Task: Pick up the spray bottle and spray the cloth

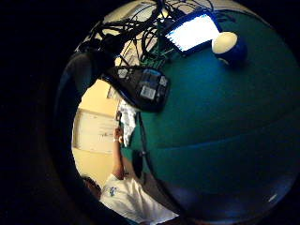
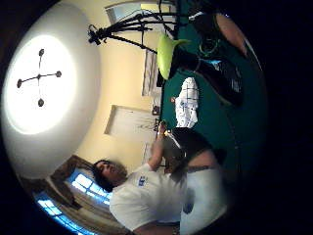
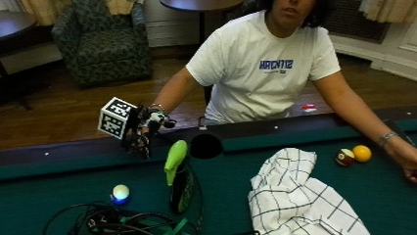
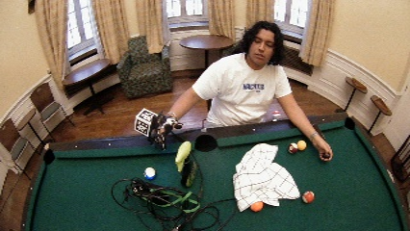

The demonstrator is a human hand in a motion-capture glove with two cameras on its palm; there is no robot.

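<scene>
Matt green felt table (image 3: 312,142); soft checked cloth (image 3: 296,196); glossy plastic spray bottle (image 3: 178,178).

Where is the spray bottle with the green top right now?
In the outside view the spray bottle stands on the green pool table, just below the side pocket, with the checked cloth on one side and a blue and white ball on the other.

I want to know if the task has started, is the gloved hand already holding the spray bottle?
No, the gloved right hand is over the table's rail, apart from the spray bottle, which stands untouched on the green felt.
</scene>
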